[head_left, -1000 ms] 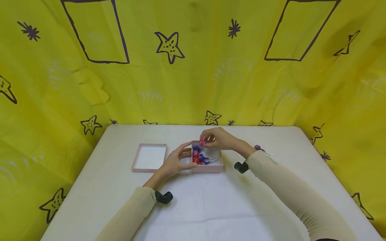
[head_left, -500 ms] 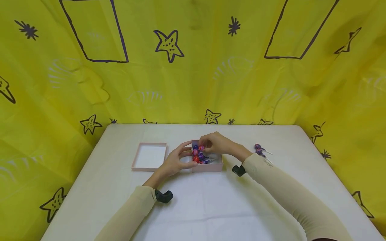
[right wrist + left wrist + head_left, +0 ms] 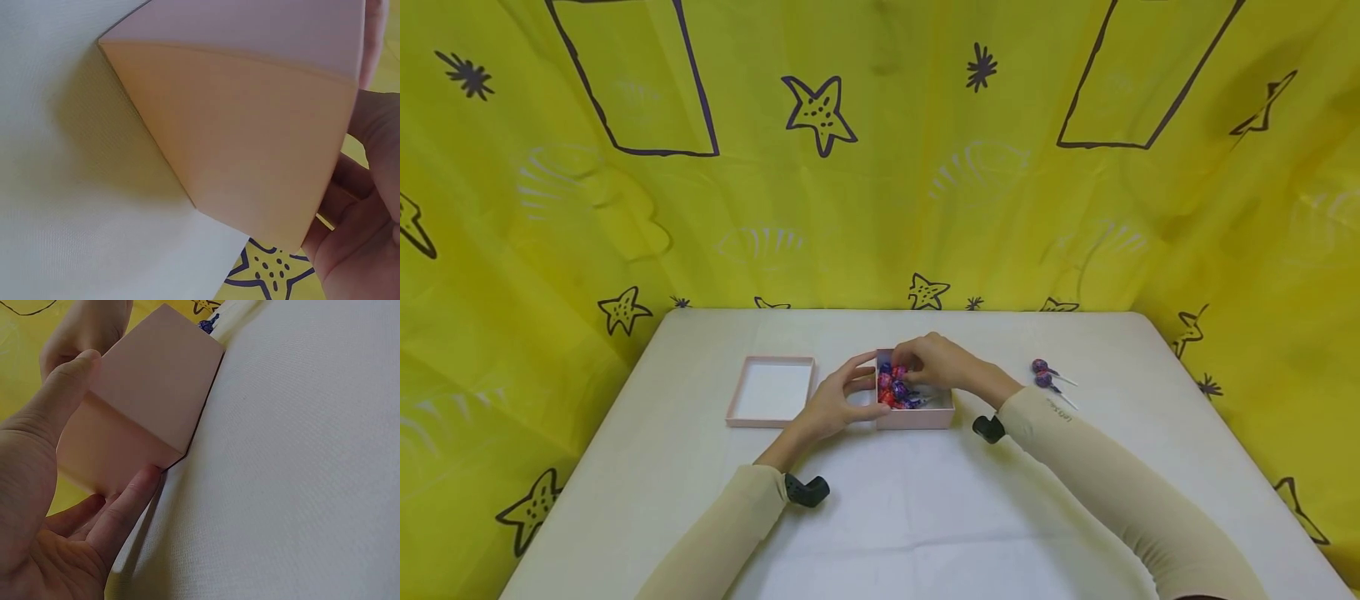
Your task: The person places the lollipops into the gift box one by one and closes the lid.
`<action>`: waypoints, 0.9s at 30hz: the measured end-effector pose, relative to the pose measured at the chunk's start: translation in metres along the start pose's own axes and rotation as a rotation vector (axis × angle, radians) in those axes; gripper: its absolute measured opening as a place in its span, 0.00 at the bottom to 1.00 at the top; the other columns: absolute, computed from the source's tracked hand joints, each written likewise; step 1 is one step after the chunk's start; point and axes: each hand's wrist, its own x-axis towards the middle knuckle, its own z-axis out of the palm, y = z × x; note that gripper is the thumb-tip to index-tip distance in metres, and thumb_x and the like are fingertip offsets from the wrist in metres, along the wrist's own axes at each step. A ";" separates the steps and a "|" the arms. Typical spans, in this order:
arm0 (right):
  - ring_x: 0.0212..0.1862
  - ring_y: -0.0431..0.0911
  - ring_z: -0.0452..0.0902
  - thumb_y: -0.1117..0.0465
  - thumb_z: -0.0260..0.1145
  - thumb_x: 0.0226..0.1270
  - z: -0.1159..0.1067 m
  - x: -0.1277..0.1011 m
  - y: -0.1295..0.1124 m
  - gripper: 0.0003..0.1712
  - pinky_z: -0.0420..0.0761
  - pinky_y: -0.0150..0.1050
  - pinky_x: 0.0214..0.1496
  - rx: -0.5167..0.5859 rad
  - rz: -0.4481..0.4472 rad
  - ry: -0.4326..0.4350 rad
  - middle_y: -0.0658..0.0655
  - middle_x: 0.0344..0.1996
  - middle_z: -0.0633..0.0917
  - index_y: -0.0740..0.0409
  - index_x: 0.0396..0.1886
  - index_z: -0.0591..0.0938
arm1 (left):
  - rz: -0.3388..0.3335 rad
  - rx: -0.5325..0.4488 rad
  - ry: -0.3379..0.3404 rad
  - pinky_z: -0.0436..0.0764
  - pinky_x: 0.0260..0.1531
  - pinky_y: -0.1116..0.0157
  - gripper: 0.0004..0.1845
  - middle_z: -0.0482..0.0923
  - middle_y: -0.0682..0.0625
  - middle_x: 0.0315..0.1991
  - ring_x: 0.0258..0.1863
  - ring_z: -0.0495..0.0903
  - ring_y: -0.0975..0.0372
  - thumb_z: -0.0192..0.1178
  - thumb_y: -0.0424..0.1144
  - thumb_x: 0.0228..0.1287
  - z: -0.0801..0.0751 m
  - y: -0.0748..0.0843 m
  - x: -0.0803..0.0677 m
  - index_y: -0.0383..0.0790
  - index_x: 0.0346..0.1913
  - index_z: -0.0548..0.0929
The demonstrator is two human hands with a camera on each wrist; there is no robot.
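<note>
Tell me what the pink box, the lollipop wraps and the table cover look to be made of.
Pink box: likely matte cardboard, with flat stiff walls, crisp folded edges and no gloss.
Lollipops in the box: wraps look like thin glossy film or foil, crinkled and twisted; too small to be sure.
Table cover: apparently woven white cloth, with a fine thread grain visible.

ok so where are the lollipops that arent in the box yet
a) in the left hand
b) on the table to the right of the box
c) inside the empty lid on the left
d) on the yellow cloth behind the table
b: two loose lollipops lie on the table to the right of the pink box, past the right hand.
</note>
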 end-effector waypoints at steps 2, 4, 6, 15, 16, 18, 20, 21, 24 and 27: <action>0.43 0.43 0.83 0.63 0.73 0.68 0.001 0.001 -0.001 0.13 0.84 0.41 0.53 -0.015 0.016 -0.010 0.51 0.43 0.89 0.55 0.52 0.87 | -0.004 -0.001 0.002 0.70 0.69 0.44 0.48 0.67 0.40 0.74 0.70 0.72 0.48 0.77 0.41 0.59 0.000 0.000 0.000 0.58 0.79 0.62; 0.44 0.43 0.83 0.62 0.73 0.69 0.003 0.002 -0.002 0.12 0.84 0.42 0.55 -0.030 0.034 -0.023 0.51 0.43 0.89 0.54 0.51 0.87 | -0.010 -0.002 0.003 0.70 0.69 0.44 0.48 0.67 0.40 0.74 0.70 0.72 0.49 0.77 0.41 0.59 0.000 0.000 0.000 0.59 0.79 0.62; 0.44 0.43 0.83 0.61 0.72 0.70 0.004 0.004 -0.003 0.11 0.84 0.42 0.56 -0.041 0.050 -0.036 0.51 0.43 0.89 0.53 0.50 0.87 | -0.014 0.003 0.003 0.69 0.69 0.44 0.48 0.67 0.41 0.74 0.70 0.72 0.49 0.77 0.42 0.59 0.000 -0.001 0.000 0.60 0.79 0.62; 0.43 0.43 0.83 0.60 0.72 0.70 0.006 0.006 -0.003 0.10 0.84 0.43 0.55 -0.062 0.045 -0.046 0.50 0.43 0.89 0.53 0.50 0.87 | -0.016 0.012 0.005 0.70 0.68 0.44 0.48 0.67 0.42 0.74 0.70 0.72 0.49 0.78 0.43 0.59 0.000 0.000 -0.001 0.62 0.79 0.62; 0.43 0.43 0.83 0.60 0.72 0.70 0.006 0.006 -0.002 0.11 0.84 0.43 0.56 -0.061 0.044 -0.046 0.50 0.43 0.89 0.53 0.50 0.87 | -0.013 0.010 0.002 0.70 0.68 0.44 0.48 0.67 0.42 0.74 0.70 0.72 0.49 0.77 0.42 0.59 -0.001 0.000 -0.001 0.62 0.79 0.62; 0.44 0.43 0.83 0.60 0.72 0.70 0.007 0.006 -0.002 0.11 0.84 0.43 0.56 -0.058 0.047 -0.046 0.51 0.43 0.89 0.53 0.50 0.87 | -0.008 0.009 -0.001 0.70 0.68 0.44 0.48 0.66 0.41 0.75 0.71 0.72 0.48 0.77 0.41 0.60 -0.001 0.000 -0.001 0.61 0.79 0.62; 0.45 0.43 0.83 0.60 0.72 0.70 0.007 0.006 -0.001 0.11 0.84 0.44 0.57 -0.055 0.053 -0.047 0.51 0.44 0.89 0.52 0.51 0.87 | -0.007 0.009 -0.002 0.70 0.68 0.44 0.47 0.66 0.41 0.75 0.71 0.72 0.48 0.77 0.42 0.60 -0.001 0.000 -0.001 0.61 0.79 0.62; 0.45 0.43 0.83 0.60 0.72 0.70 0.007 0.006 -0.001 0.11 0.84 0.44 0.57 -0.056 0.055 -0.050 0.51 0.44 0.89 0.52 0.51 0.87 | -0.007 0.008 -0.002 0.70 0.68 0.44 0.48 0.66 0.41 0.74 0.70 0.72 0.48 0.77 0.42 0.60 0.000 0.000 -0.001 0.60 0.79 0.62; 0.44 0.43 0.82 0.60 0.72 0.71 0.008 0.006 -0.001 0.11 0.84 0.43 0.57 -0.059 0.058 -0.055 0.51 0.44 0.89 0.52 0.51 0.87 | -0.007 0.005 -0.005 0.70 0.68 0.44 0.48 0.66 0.40 0.74 0.70 0.72 0.48 0.77 0.42 0.60 0.000 0.000 -0.001 0.60 0.79 0.62; 0.43 0.44 0.82 0.60 0.72 0.70 0.008 0.005 -0.001 0.12 0.84 0.43 0.56 -0.057 0.055 -0.057 0.51 0.44 0.89 0.52 0.51 0.87 | -0.006 0.003 -0.006 0.71 0.68 0.45 0.48 0.66 0.40 0.74 0.70 0.72 0.48 0.77 0.42 0.60 0.000 0.000 -0.001 0.60 0.79 0.61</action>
